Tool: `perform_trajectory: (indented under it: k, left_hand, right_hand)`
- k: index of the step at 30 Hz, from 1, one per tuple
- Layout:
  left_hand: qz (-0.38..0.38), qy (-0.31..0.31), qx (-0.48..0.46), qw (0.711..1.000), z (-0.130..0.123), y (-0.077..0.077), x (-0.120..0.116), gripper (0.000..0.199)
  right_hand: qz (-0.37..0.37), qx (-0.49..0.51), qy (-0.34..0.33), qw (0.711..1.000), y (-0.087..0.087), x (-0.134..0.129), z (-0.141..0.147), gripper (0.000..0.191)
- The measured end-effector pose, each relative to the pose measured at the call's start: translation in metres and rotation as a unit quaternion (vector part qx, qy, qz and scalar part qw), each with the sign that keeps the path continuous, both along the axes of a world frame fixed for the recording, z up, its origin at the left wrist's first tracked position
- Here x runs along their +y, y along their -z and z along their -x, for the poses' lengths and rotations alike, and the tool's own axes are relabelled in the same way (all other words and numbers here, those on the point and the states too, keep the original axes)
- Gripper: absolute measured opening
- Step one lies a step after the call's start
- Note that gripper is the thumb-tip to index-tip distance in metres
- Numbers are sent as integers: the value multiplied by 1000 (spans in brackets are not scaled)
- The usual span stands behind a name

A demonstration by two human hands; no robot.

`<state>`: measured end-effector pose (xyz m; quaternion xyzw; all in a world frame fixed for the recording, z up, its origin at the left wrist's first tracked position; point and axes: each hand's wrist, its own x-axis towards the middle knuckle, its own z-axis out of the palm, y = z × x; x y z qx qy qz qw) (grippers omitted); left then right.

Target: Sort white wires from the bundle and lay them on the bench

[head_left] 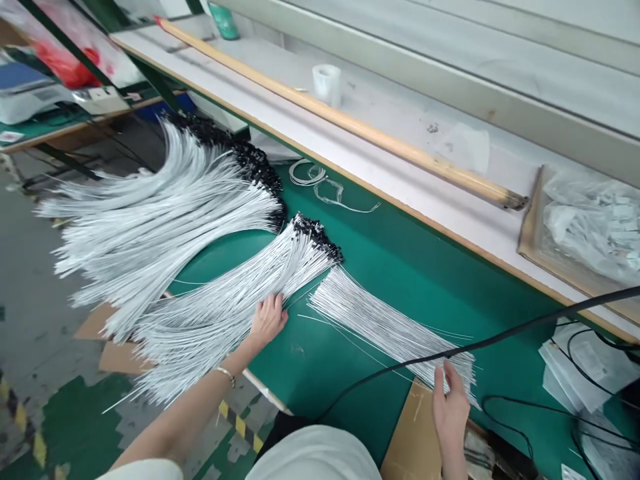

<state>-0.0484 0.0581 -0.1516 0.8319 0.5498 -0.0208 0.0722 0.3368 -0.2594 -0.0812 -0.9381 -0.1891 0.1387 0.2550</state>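
My left hand (267, 320) lies flat, fingers spread, on a fanned bundle of thin white wires with black tips (235, 300) that hangs over the green table's (400, 267) front edge. My right hand (450, 403) touches the near ends of a smaller bundle of bare white wires (385, 323) lying slantwise on the table; its fingers are slightly apart and I cannot see it gripping any. A much larger pile of the same black-tipped wires (165, 200) spreads out to the left.
A black cable (500, 340) runs across above the small bundle. A long wooden pole (350, 123) and a tape roll (327, 83) lie on the white shelf behind. A tray of plastic bags (590, 227) sits at right, papers (580, 367) below it, cardboard (410, 433) near me.
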Motion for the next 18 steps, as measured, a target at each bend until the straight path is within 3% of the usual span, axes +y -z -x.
perform_trajectory:
  k: [4,13,18]
  left_hand:
    - [35,-51,17,998,1,-1,36,37]
    - [93,-107,47,989,7,-20,90,39]
    - [96,-109,59,988,9,-32,103,39]
  right_hand:
    - [13,34,-9,999,-10,0,12,94]
    - [56,93,40,993,-17,-30,23,66]
    - [41,109,58,992,-22,-46,30,48]
